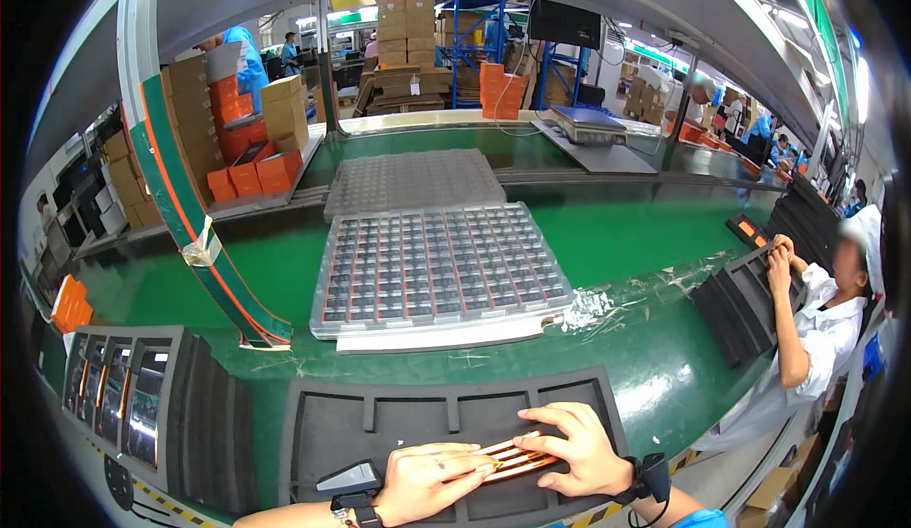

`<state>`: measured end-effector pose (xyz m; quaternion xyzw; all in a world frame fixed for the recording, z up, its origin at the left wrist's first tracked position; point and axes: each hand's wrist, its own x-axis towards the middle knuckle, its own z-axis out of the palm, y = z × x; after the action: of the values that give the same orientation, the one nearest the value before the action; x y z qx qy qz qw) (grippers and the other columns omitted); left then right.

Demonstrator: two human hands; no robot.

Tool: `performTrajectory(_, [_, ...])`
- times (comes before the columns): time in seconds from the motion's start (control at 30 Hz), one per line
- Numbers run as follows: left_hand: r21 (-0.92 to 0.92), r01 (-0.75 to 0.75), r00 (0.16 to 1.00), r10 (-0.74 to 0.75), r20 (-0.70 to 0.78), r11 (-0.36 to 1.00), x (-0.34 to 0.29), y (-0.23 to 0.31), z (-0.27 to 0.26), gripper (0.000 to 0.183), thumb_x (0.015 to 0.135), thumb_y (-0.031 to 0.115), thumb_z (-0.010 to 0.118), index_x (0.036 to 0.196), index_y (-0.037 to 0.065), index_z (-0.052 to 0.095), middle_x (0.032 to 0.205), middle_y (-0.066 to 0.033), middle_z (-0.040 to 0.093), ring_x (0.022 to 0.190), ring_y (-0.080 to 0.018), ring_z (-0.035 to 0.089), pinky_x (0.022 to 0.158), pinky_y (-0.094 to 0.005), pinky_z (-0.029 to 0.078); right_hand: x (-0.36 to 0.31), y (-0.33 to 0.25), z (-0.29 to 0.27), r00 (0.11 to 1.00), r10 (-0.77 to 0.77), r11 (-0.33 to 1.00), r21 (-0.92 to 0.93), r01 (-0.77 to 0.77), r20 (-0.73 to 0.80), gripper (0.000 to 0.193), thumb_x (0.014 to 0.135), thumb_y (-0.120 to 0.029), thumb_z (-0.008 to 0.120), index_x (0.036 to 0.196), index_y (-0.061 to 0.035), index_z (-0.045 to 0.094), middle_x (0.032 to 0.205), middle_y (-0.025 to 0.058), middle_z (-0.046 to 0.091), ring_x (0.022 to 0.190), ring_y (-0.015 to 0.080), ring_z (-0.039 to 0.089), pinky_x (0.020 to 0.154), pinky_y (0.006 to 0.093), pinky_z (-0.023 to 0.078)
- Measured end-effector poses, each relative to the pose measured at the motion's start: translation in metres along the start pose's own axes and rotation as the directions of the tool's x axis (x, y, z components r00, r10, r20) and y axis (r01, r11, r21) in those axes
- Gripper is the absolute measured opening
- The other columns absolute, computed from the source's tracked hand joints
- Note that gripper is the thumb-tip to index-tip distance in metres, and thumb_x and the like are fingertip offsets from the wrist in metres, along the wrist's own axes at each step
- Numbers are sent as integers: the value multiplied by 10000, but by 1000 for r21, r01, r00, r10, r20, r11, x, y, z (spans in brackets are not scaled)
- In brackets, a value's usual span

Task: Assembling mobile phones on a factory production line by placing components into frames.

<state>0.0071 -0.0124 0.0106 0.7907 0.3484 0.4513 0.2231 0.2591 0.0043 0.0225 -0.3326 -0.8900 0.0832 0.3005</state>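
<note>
My left grip (427, 481) pinches orange-edged strips (512, 460) at left | right grip (584, 450) loosely closed on their right | strips over black foam tray (332, 424), within its edges | green surface (631, 357) reaches beyond its far edge

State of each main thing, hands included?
Thin flat orange-edged strips: held in both hands.
Left hand: closed on strips.
Right hand: closed on strips.
Black rectangular foam tray: flat beneath hands.
Clear plastic gridded tray: flat, contents unclear.
Black foam stack: loaded on top.
</note>
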Motion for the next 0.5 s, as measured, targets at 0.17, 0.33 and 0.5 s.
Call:
performTrajectory(0.17, [20, -38, 999, 38, 14, 999, -2, -1, 1, 121, 823, 148, 763, 929, 92, 778, 956, -96, 755, 932, -246, 733, 801, -342, 597, 12, -22, 18, 989, 6, 956, 291, 38, -147, 298, 770, -155, 852, 1014, -66, 707, 1008, 17, 737, 938, 201, 680, 866, 343, 478])
performTrajectory(0.33, [23, -56, 998, 56, 30, 998, -2, -2, -1, 115, 827, 143, 760, 930, 94, 779, 953, -93, 755, 943, -241, 731, 795, -337, 596, 3, -8, 22, 977, 207, 776, 618, -126, -60, 109, 850, 7, 749, 924, -18, 672, 963, 133, 736, 870, 204, 706, 760, 315, 550])
performTrajectory(0.5, [22, -33, 999, 32, 27, 999, 1, 0, -2, 114, 831, 147, 760, 931, 96, 779, 946, -95, 755, 926, -239, 731, 786, -335, 597, -12, 6, 21, 864, 482, 660, 707, -252, -142, 74, 890, 32, 694, 932, 8, 637, 932, 147, 733, 858, 210, 725, 787, 318, 579])
